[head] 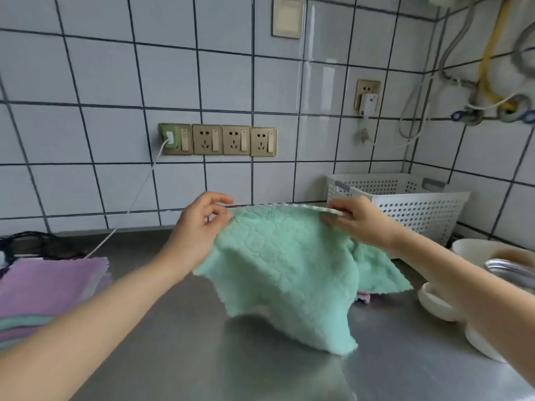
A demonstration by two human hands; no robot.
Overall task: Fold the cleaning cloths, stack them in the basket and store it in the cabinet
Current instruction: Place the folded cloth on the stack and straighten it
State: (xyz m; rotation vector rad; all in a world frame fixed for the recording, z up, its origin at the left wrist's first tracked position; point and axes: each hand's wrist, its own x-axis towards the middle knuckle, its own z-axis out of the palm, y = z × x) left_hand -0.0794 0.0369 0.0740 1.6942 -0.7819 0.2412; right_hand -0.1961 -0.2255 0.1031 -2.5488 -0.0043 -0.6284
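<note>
A fluffy mint-green cloth (285, 267) hangs in the air over the steel counter, its lower corner touching the surface. My left hand (199, 224) pinches its upper left corner. My right hand (357, 219) pinches the upper right corner, so the top edge is stretched between them. A white perforated basket (417, 206) stands behind my right hand in the back right corner. A stack of cloths (49, 287), purple on top with green edges below, lies at the left. A small pink bit of cloth (363, 297) peeks out beneath the green one.
White bowls (434, 302) and a metal dish (509, 270) sit at the right edge. A white cable (136, 198) runs from a wall socket down to the counter. A dark bundle (31, 244) lies at the far left. Pipes and hoses hang in the upper right corner.
</note>
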